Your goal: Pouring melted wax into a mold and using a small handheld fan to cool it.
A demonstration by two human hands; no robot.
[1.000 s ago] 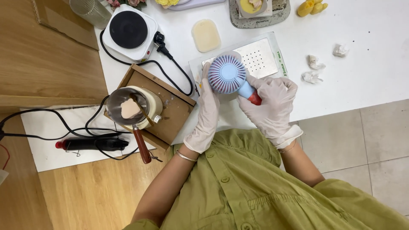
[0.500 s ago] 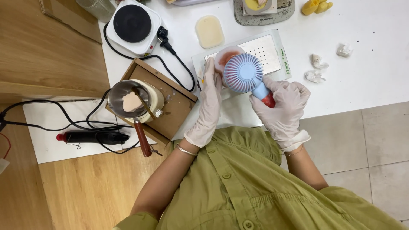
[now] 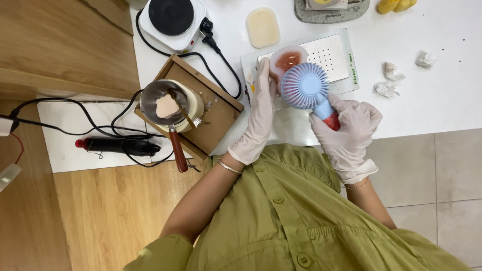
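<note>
The right hand [image 3: 346, 128], gloved, is wrapped around the red grip of a small blue fan [image 3: 304, 86], its face turned onto the pale mould [image 3: 287, 60] with a red filling, likely to cool it. The left hand [image 3: 260, 113], fingers pressed together, steadies that mould on the white perforated tray [image 3: 335, 52] near the worktop's front edge. A saucepan [image 3: 168, 106] sits aside on a wooden tray [image 3: 221, 108].
</note>
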